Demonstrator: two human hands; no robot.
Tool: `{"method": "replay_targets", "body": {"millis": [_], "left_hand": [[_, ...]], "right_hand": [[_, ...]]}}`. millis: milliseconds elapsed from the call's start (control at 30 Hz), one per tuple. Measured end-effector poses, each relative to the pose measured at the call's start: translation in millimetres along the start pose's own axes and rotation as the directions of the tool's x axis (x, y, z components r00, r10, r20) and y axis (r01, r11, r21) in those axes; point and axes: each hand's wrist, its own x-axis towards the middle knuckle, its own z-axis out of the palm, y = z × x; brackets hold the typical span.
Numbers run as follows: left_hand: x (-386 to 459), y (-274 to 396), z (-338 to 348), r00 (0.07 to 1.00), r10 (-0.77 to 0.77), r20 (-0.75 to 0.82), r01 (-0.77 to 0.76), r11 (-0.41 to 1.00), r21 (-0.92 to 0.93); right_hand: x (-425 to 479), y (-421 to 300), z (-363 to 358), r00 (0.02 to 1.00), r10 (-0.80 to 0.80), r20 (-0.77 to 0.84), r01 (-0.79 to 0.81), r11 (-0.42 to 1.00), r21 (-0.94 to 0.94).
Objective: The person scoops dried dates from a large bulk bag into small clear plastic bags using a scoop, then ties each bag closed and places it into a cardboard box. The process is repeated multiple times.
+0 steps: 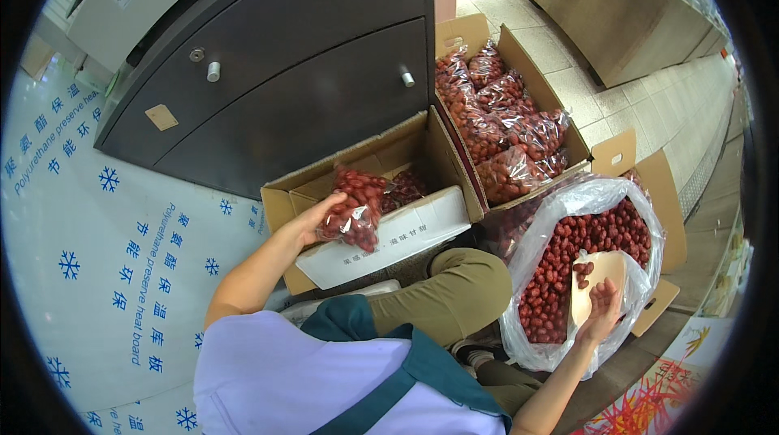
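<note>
A clear plastic bag of red jujubes [356,207] is gripped in my left hand [313,216], held over an open cardboard box [371,158]. Another bag of jujubes [403,190] lies inside that box. On my right, a big translucent plastic liner bag [523,252] is rolled open around loose jujubes [551,264]. A pale scoop [611,267] rests on them with a few jujubes on it. My right hand [599,307] is over the lower part of the scoop, palm turned up, with nothing seen in the palm.
A second cardboard box [541,85] is packed with several bagged jujubes [505,112]. A dark drawer cabinet [304,88] stands behind the nearer box. Printed insulation board [152,264] is on the left. My bent knee [475,277] lies between the box and the liner bag.
</note>
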Motion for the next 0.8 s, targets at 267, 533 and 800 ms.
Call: {"method": "replay_targets", "body": {"millis": [267,533,800], "left_hand": [[8.0,-52.3,-57.1,0.848,-0.493,0.193,0.524,0.833,-0.177],[16.5,-102.6,-34.5,0.905,-0.426,0.021,0.408,0.851,-0.331],[118.3,-154.5,-138.0,0.748,-0.650,-0.137,0.641,0.760,-0.108]], "right_hand": [[-0.1,5.6,29.0,0.994,0.062,0.088,-0.052,0.992,-0.111],[-11.7,9.8,26.2,0.987,0.094,0.134,-0.072,0.984,-0.165],[-19.7,11.8,14.0,0.984,0.157,0.078,-0.137,0.967,-0.214]]}}
